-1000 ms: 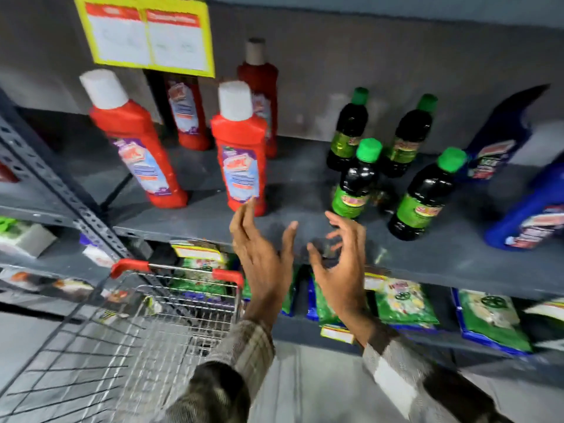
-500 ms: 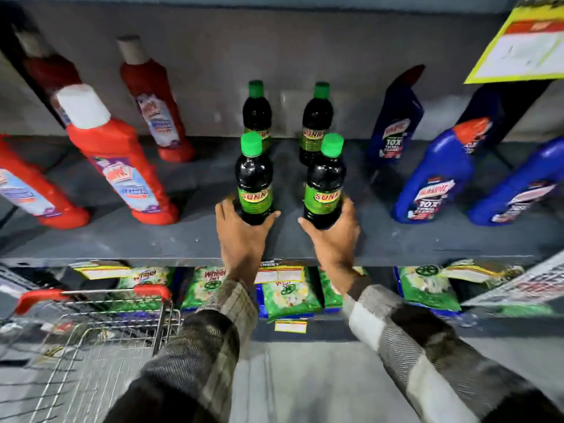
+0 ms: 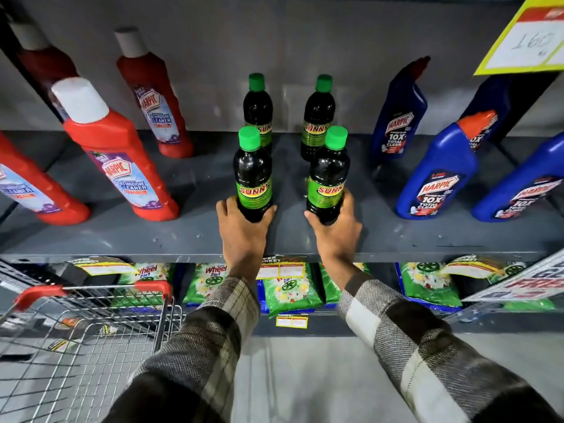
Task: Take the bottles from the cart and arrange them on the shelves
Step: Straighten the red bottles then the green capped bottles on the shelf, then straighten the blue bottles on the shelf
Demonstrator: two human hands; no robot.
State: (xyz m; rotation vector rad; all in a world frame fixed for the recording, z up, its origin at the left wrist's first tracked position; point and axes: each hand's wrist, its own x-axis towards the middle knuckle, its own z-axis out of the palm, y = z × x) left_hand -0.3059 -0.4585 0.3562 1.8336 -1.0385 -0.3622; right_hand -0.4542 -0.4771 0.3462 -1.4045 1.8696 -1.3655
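2 dark green-capped bottles stand upright near the front of the grey shelf (image 3: 122,236): the left front bottle (image 3: 252,178) has the left hand (image 3: 244,230) wrapped around its base, the right front bottle (image 3: 328,181) the right hand (image 3: 335,230). 2 matching rear bottles (image 3: 258,108) stand just behind. Red cleaner bottles (image 3: 122,160) lie left, blue bottles (image 3: 436,172) right. The wire cart (image 3: 91,331) sits near left, below.

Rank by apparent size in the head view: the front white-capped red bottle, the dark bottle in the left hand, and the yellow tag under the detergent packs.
1. Front white-capped red bottle
2. Dark bottle in the left hand, though nearness may skew this
3. Yellow tag
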